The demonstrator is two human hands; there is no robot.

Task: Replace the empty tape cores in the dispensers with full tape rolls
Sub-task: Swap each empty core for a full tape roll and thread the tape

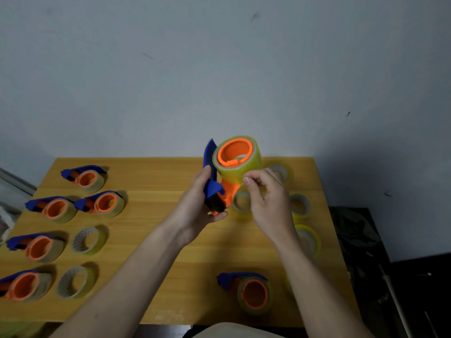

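Observation:
My left hand (197,208) grips a blue and orange tape dispenser (214,186), lifted above the wooden table (158,276). A full yellowish tape roll (238,158) sits on its orange hub. My right hand (266,203) pinches at the lower edge of that roll with thumb and fingertips. Several dispensers stand on the left, among them one at the back (84,176) and one at the front (23,285). Another dispenser (246,291) lies near the front, right of centre. Two thin cores (88,240) (75,281) lie at the left.
Several loose tape rolls lie on the right of the table, partly hidden by my right arm, such as one at the back (280,170) and one at the edge (308,240). A grey wall rises behind. Dark clutter (366,240) sits on the floor to the right.

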